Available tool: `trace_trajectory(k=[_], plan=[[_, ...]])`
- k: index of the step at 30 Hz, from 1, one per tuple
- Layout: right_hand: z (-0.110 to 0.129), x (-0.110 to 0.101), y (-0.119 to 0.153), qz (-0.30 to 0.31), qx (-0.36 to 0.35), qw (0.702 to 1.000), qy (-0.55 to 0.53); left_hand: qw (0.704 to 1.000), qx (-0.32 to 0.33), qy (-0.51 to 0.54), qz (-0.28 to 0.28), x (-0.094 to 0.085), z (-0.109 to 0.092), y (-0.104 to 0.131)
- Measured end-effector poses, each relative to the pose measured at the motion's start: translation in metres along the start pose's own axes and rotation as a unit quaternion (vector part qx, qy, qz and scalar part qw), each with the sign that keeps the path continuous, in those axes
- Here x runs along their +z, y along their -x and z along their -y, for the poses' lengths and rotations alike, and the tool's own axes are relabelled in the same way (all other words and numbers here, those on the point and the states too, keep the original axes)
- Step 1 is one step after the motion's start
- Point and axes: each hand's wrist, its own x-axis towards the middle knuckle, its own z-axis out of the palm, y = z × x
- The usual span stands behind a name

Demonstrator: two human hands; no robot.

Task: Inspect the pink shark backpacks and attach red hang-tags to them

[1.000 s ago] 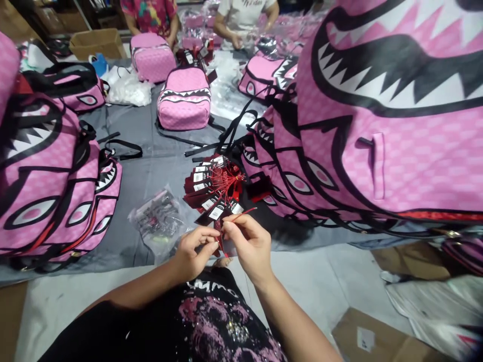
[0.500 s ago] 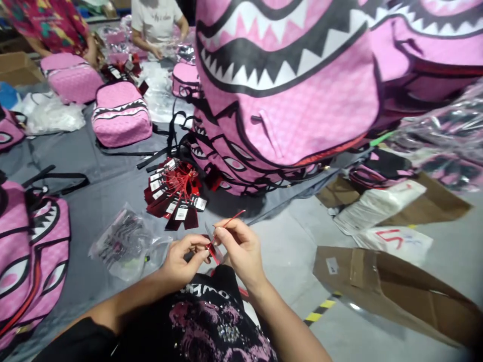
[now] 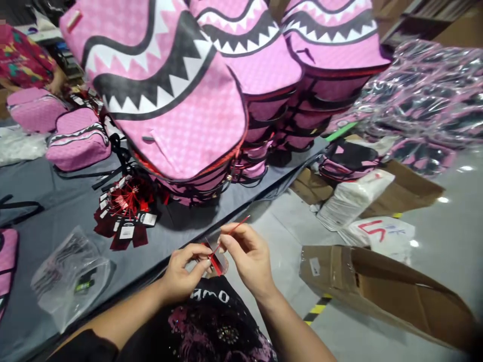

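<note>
In front of my shirt, my left hand (image 3: 184, 269) pinches a small red and dark hang tag (image 3: 217, 264) between thumb and fingers. Close beside it on the right, my right hand (image 3: 249, 259) is closed on a thin red string (image 3: 238, 224), whose end sticks up past the fingertips. The string runs down toward the tag; my fingers partly hide where they meet. On the grey-covered table, a fanned pile of hang tags (image 3: 127, 230) with red strings lies to the left, by a clear plastic bag (image 3: 68, 281).
Tall stacks of pink backpacks (image 3: 196, 130) with shark-teeth prints stand beyond my hands. At right, an opened cardboard box (image 3: 335, 271) and white wrapped packs (image 3: 354, 198) lie on the floor, with plastic-wrapped bags (image 3: 418, 95) behind. A person (image 3: 26, 58) stands far left.
My view has swung to the right, so the backpacks and tag pile sit further left. Both hands stay together with the tag and string; the string end still points up and right.
</note>
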Motion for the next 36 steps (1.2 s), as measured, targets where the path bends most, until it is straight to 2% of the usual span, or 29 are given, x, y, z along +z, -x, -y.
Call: trace_trajectory(k=[3,5,9,13,17,22,25,27,30,33,36], plan=[[0.004,-0.039,-0.007,0.003,0.014,1.0,-0.012,1.0,-0.017,0.012,-0.008,0.036,-0.001,-0.014],[0.004,-0.059,-0.011,0.006,0.02,1.0,-0.014,0.999,-0.029,0.027,-0.011,0.054,-0.002,-0.021],[0.001,-0.084,-0.02,0.003,0.025,0.999,-0.025,0.997,-0.058,0.041,-0.01,0.071,0.002,-0.032],[-0.002,-0.09,-0.031,-0.016,0.026,0.999,-0.03,0.991,-0.12,0.06,-0.005,0.071,0.011,-0.046],[-0.008,-0.103,-0.047,-0.064,0.02,0.998,0.012,0.983,-0.176,0.055,0.025,0.06,0.028,-0.062],[-0.018,-0.153,-0.067,-0.183,0.01,0.977,0.112,0.975,-0.176,-0.059,0.124,0.04,0.059,-0.081],[-0.02,-0.182,-0.077,-0.202,0.014,0.967,0.154,0.972,-0.177,-0.115,0.102,0.043,0.06,-0.096],[-0.017,-0.193,-0.087,-0.156,0.018,0.97,0.186,0.978,-0.141,-0.142,0.063,0.056,0.049,-0.11],[-0.01,-0.191,-0.105,-0.003,0.003,0.976,0.216,0.983,-0.07,-0.165,0.033,0.08,0.032,-0.133],[-0.009,-0.168,-0.119,0.149,-0.061,0.967,0.197,0.986,-0.069,-0.144,0.04,0.092,0.028,-0.144],[-0.015,-0.13,-0.123,0.211,-0.144,0.95,0.179,0.985,-0.103,-0.139,0.018,0.085,0.033,-0.133]])
